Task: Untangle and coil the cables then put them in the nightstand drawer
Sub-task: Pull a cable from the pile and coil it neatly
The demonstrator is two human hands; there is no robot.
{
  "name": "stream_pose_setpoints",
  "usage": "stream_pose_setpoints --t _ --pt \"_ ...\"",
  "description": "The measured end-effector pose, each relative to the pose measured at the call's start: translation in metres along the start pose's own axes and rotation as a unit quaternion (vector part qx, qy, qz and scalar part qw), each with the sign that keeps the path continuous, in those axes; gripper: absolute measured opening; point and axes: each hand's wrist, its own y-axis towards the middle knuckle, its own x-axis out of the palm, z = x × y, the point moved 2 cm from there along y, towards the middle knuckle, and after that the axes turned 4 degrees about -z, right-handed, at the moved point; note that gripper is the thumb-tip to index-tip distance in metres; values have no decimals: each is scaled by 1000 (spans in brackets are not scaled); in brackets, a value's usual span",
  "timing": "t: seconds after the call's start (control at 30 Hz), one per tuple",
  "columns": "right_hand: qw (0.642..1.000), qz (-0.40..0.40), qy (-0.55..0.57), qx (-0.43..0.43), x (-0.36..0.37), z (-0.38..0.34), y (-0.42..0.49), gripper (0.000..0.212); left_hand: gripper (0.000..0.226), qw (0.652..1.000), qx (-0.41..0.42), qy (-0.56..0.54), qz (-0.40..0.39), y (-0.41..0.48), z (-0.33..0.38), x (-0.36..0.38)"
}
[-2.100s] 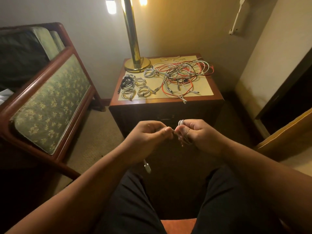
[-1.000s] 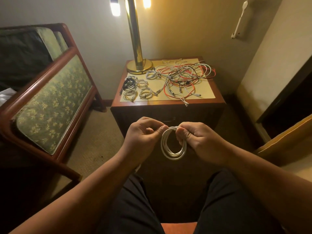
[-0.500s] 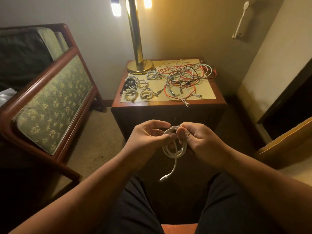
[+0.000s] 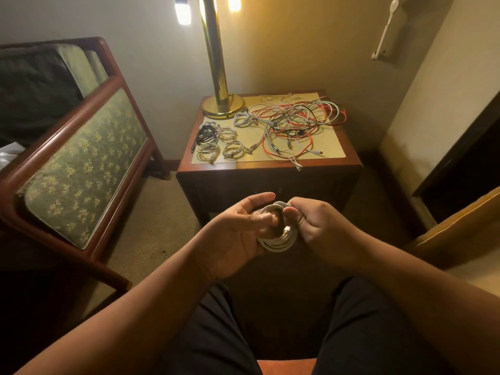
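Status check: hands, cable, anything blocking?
Left hand, right hand both grip white looped cable. Small finished coils lie left on brown wooden nightstand; red, white and black cable tangle waits right. Nothing between hands and nightstand.

nightstand: glossy dark wood | lamp base: polished brass metal | armchair side: patterned cloth
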Motion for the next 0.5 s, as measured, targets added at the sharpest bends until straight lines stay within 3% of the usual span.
stream_pose_setpoints --t 0.07,0.13,0.27,0.43,0.5 --pt "997 -22 54 48 -3 -2 -1 22 68 996 36 60 46 1 3 0" --pt "992 -45 80 87 -5 -1 -2 25 57 972 96 198 84 -2 7 -3" --pt "986 -57 110 115 -11 7 -1 22 20 870 232 404 161 -5 16 -19" --pt "994 -42 -22 95 -10 11 1 16 19 741 272 600 129 -3 23 -24" --pt "992 -41 -83 86 -10 10 0 17 15 711 277 636 116 0 19 -25"
